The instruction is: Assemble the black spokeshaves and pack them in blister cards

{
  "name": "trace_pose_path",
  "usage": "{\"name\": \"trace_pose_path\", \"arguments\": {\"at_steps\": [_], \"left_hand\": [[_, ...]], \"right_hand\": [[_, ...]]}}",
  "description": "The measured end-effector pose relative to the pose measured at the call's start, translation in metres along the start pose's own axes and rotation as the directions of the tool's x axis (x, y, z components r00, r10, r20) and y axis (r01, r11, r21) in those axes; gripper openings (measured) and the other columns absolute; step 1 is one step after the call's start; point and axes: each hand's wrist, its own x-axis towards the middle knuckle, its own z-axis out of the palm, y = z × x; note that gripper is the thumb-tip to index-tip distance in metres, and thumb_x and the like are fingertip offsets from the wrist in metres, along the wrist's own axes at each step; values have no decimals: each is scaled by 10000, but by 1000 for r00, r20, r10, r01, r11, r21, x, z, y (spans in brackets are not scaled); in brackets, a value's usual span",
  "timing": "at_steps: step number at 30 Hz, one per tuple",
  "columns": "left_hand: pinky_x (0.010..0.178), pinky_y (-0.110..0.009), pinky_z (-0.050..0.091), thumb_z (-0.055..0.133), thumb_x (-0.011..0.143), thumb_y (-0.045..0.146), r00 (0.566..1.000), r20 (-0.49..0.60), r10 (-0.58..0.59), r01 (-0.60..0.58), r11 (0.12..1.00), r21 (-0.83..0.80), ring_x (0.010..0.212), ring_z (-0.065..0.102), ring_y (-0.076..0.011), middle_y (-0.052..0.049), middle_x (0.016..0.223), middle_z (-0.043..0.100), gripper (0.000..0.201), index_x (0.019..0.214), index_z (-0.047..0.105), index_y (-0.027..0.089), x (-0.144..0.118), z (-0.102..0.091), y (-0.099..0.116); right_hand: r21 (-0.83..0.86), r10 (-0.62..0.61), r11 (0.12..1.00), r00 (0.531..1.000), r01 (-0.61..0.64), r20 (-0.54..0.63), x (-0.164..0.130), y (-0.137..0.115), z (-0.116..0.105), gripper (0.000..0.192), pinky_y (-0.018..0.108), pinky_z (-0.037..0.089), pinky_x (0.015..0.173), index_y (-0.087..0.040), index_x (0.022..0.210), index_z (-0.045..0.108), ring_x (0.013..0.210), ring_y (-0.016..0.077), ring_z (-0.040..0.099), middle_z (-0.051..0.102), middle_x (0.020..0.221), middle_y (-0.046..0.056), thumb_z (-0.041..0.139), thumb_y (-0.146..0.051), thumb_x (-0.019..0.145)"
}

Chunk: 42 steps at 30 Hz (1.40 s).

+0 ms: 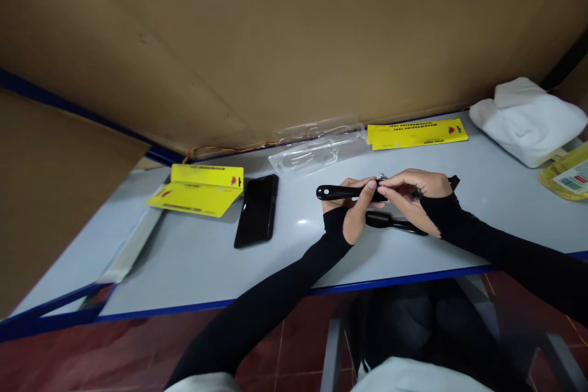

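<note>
**Both hands on a black-handled tool at the middle of the desk**

The black tool (342, 192) is held just above the desk (193, 257), right of centre, its rounded handle end pointing left. The left hand (353, 211) wraps it from below, fingers (367, 191) grasping the handle. The right hand (413, 196) meets it from the right, its fingertips pinching a small metal part (382, 177) at the tool's inner end. A second black piece (395, 223) lies on the desk just under the two hands. Both arms wear black sleeves.

To the left of the hands, a black phone (257, 210) lies face up, and just left of it a folded yellow card (197, 191). Beyond the hands, at the far edge, sits a clear plastic blister shell (316, 150), with another yellow card (417, 133) to its right. At the far right lies a white cloth (528, 117), and near it a yellow packet (567, 177). A brown cardboard wall (275, 30) stands behind the desk.
</note>
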Motion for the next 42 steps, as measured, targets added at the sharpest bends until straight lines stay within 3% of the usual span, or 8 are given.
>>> {"name": "trace_pose_path", "arguments": {"at_steps": [5, 8, 13, 16, 19, 28, 37, 42], "left_hand": [[571, -276, 666, 886, 801, 491, 1000, 10, 18, -18, 1000, -1, 644, 758, -169, -32, 877, 705, 307, 901, 857, 203, -6, 2, 3], [562, -295, 671, 888, 796, 492, 1000, -1, -23, 23, 1000, -21, 602, 744, -164, -30, 874, 714, 313, 893, 855, 197, -5, 2, 1], [574, -319, 677, 904, 766, 508, 997, 28, -72, 74, 996, -55, 616, 747, -183, -47, 865, 751, 340, 894, 864, 196, 0, -3, 1], [590, -317, 678, 935, 715, 504, 993, 47, -111, 117, 984, -137, 694, 764, -206, -49, 859, 758, 349, 857, 864, 194, 2, -2, 4], [593, -318, 680, 976, 630, 510, 986, 45, -160, 166, 963, -214, 724, 763, -214, -55, 854, 762, 391, 794, 857, 175, 3, 1, 7], [573, -327, 667, 990, 591, 493, 979, -5, -206, 199, 950, -242, 658, 750, -212, -72, 799, 775, 422, 775, 843, 143, 6, 2, 7], [533, -314, 656, 953, 666, 504, 983, -63, -170, 157, 973, -171, 585, 755, -210, -89, 837, 812, 429, 868, 845, 141, 10, -1, 4], [571, -330, 673, 945, 671, 536, 986, -55, -159, 146, 971, -190, 609, 760, -209, -79, 839, 808, 448, 855, 840, 142, 9, -1, 3]], "right_hand": [[254, 179, 946, 978, -200, 106, 3, -2, 2, 351, 257, 486, 528, -194, 763, 674, 579, 133, 612, 723, 719, 35, 809, -512, 829], [247, 183, 945, 972, -216, 150, 2, -2, 3, 384, 250, 436, 499, -211, 752, 617, 552, 125, 583, 699, 695, 21, 746, -548, 883], [-95, -169, 981, 985, 171, 28, -2, 4, 8, 369, 272, 338, 547, -217, 711, 526, 553, 108, 416, 531, 619, -18, 552, -394, 1034], [-371, -415, 842, 909, 393, 20, -2, 11, 11, 348, 296, 358, 614, -214, 732, 540, 605, 135, 438, 542, 657, 7, 464, -283, 1064], [-547, -519, 704, 854, 453, 38, -3, 14, 11, 339, 303, 352, 605, -205, 764, 591, 627, 150, 491, 585, 677, 22, 462, -254, 1074], [-550, -597, 662, 802, 509, 22, -7, 6, 3, 127, 273, 474, 588, -154, 959, 714, 702, 159, 657, 686, 817, 50, 623, -242, 952], [-421, -567, 738, 823, 527, 37, -19, 9, 10, 337, 298, 589, 688, -135, 1267, 688, 790, 173, 704, 757, 965, 82, 630, -144, 936], [-399, -570, 746, 821, 533, 29, -19, 6, 9, 278, 299, 596, 691, -141, 1219, 697, 796, 175, 712, 755, 956, 79, 643, -139, 945]]}}
